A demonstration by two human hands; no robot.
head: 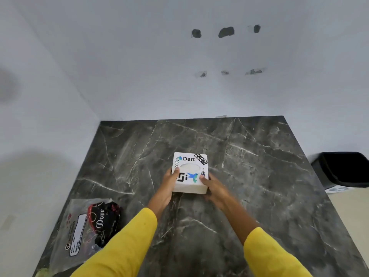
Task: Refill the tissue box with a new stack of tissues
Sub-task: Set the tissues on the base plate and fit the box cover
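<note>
White square sticker-covered tissue box [190,172] sits mid dark marble counter [259,176], long axis running near–far. Left hand [166,188] and right hand [214,187] clasp its near corners, fingers wrapped on the box. Clear plastic tissue packet [87,228] lies near-left, closer to the left hand.

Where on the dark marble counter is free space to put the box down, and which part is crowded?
Bare marble counter lies behind the tissue box, up to the wall, and on its right toward the black bin. The near-left corner is crowded: a clear plastic wrapper lies there. The left hand and right hand hold the box at centre.
</note>
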